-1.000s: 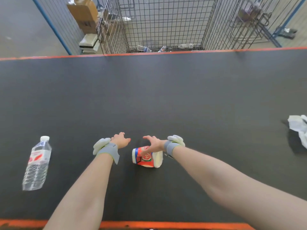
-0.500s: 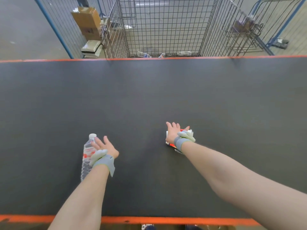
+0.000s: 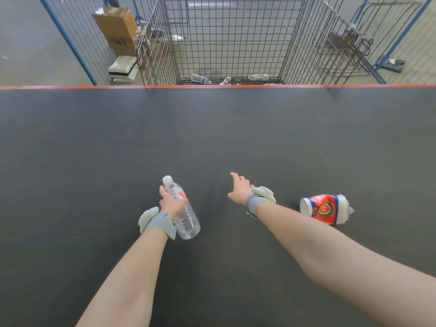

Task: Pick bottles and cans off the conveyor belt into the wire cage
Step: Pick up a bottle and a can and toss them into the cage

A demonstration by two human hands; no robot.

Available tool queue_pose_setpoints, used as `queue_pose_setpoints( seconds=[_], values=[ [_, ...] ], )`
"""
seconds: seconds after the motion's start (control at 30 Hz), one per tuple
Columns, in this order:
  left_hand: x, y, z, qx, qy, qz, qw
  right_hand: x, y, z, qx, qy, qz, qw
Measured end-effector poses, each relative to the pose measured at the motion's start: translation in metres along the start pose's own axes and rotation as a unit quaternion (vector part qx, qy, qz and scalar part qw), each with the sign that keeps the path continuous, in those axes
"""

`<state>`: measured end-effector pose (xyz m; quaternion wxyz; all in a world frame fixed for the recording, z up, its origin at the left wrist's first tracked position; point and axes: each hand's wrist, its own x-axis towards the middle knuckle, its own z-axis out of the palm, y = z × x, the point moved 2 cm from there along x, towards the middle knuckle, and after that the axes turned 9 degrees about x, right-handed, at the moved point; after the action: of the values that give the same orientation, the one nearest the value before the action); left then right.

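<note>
Now left hand (image 3: 171,204) grips clear capped bottle (image 3: 186,218); right hand (image 3: 239,191) loose, empty.

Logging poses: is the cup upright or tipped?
Tipped: the cup lies on its side on the belt, right of the right hand.

the dark grey conveyor belt (image 3: 212,138) spans the whole width, with an orange strip (image 3: 70,87) along its far edge. a crushed red, white and blue paper cup (image 3: 324,209) lies on its side towards the right.

Both arms outstretched (wrists banded), left hand (image 3: 171,204) gripping bottle (image 3: 188,223), right hand (image 3: 239,192) loosely spread.
</note>
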<state>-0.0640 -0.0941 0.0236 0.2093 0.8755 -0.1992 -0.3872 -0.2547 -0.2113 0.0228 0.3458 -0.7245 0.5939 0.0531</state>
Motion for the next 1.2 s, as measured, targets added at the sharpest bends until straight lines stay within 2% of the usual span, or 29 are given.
queue_pose_setpoints(
  seconds=[0.1,0.23,0.27,0.37,0.43,0.53,0.63,0.73,0.77,0.87,1.0,1.13,1.2],
  values=[
    [0.018,0.038,0.005,-0.123,-0.011,-0.048,0.991,0.024,0.0,-0.019,0.048,0.02,0.023,0.998],
    [0.046,0.105,0.011,-0.188,-0.044,-0.071,0.979,0.068,0.002,-0.06,0.144,0.045,0.062,0.987],
    [0.073,0.129,0.01,-0.209,-0.039,-0.051,0.976,0.082,0.0,-0.076,0.162,0.058,0.07,0.983],
    [0.15,0.239,-0.001,-0.279,-0.096,-0.008,0.955,0.132,-0.015,-0.126,0.221,0.119,0.073,0.965],
    [0.144,0.321,-0.02,-0.304,-0.151,0.055,0.939,0.169,-0.035,-0.161,0.269,0.148,0.06,0.95],
    [0.132,0.396,-0.029,-0.281,-0.144,0.132,0.939,0.222,-0.07,-0.202,0.302,0.163,0.016,0.939],
    [0.159,0.379,-0.003,-0.209,-0.156,0.106,0.959,0.248,-0.091,-0.209,0.292,0.152,-0.01,0.944],
    [0.163,0.327,0.02,-0.154,-0.174,0.019,0.973,0.241,-0.096,-0.191,0.282,0.133,-0.003,0.95],
    [0.159,0.309,0.022,-0.119,-0.156,0.006,0.98,0.233,-0.095,-0.183,0.281,0.128,0.001,0.951],
    [0.14,0.259,0.016,0.011,-0.103,0.022,0.994,0.202,-0.084,-0.159,0.264,0.097,0.02,0.959],
    [0.098,0.204,0.007,0.065,-0.119,0.0,0.991,0.151,-0.074,-0.132,0.247,0.046,0.044,0.967],
    [0.052,0.167,-0.011,0.136,-0.066,0.043,0.988,0.1,-0.068,-0.113,0.199,0.016,0.055,0.978],
    [0.036,0.148,-0.016,0.135,-0.068,0.047,0.987,0.078,-0.064,-0.104,0.178,0.006,0.059,0.982]
  ],
)
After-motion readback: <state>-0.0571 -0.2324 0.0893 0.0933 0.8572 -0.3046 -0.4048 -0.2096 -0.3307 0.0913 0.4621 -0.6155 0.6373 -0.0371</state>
